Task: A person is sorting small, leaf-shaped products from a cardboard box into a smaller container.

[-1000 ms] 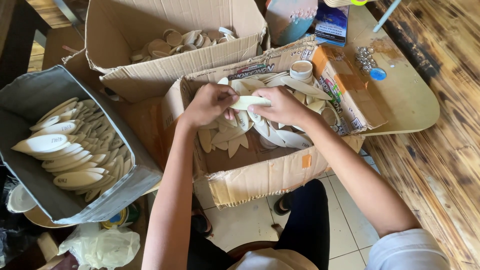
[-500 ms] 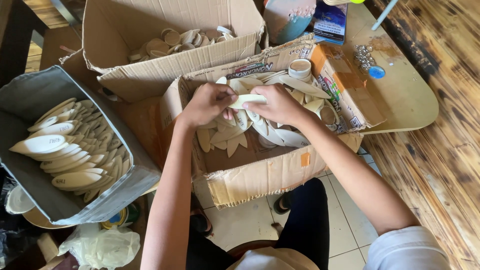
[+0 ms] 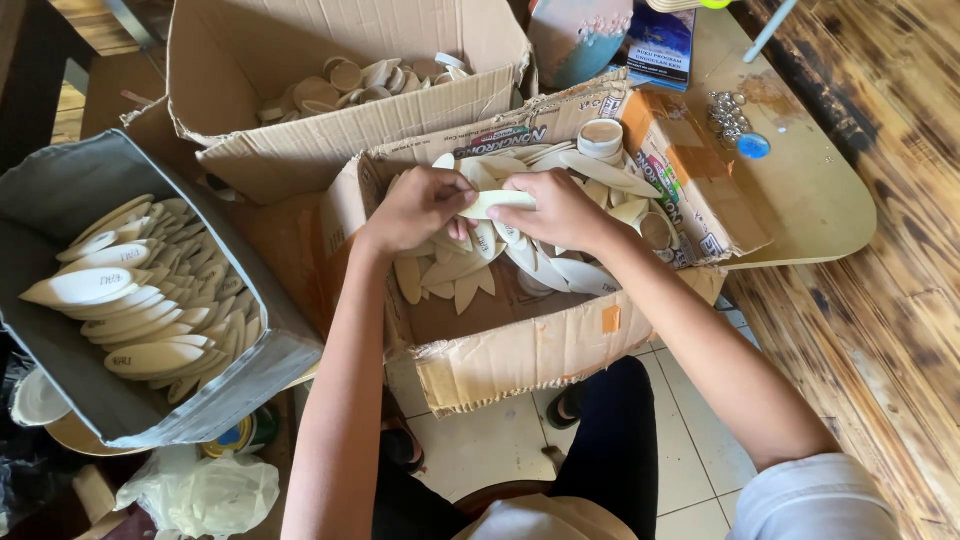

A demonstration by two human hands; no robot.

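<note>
Your grey bin [image 3: 60, 180] on the left is already well filled: pale leaf-shaped blanks [image 3: 140, 300] stand on edge in packed rows across most of its floor, so a good share of the sorting looks done. The far box [image 3: 330, 120] holds a smaller heap of round and oval offcuts [image 3: 350, 80] against its back wall. The middle box [image 3: 520, 350], the one you are working in, still has a loose jumble of blanks [image 3: 560, 270] across its bottom, lying flat and overlapping at all angles, with bare cardboard showing at its near side. I judge that a fair number remain to be handled, though fewer than the grey bin already holds.

Both your hands meet over the middle box. Your left hand [image 3: 420, 205] is curled closed around one end of a single blank [image 3: 500, 200], and your right hand [image 3: 560, 210] is closed over its other end, so the piece is held level between them, just above the pile.

That piece is pale cream, thin, long and smooth, tapering toward its ends like the others. Its middle shows between your hands; the tips are hidden by your fingers. A small tape roll [image 3: 601, 135] sits at the box's far right corner.
</note>
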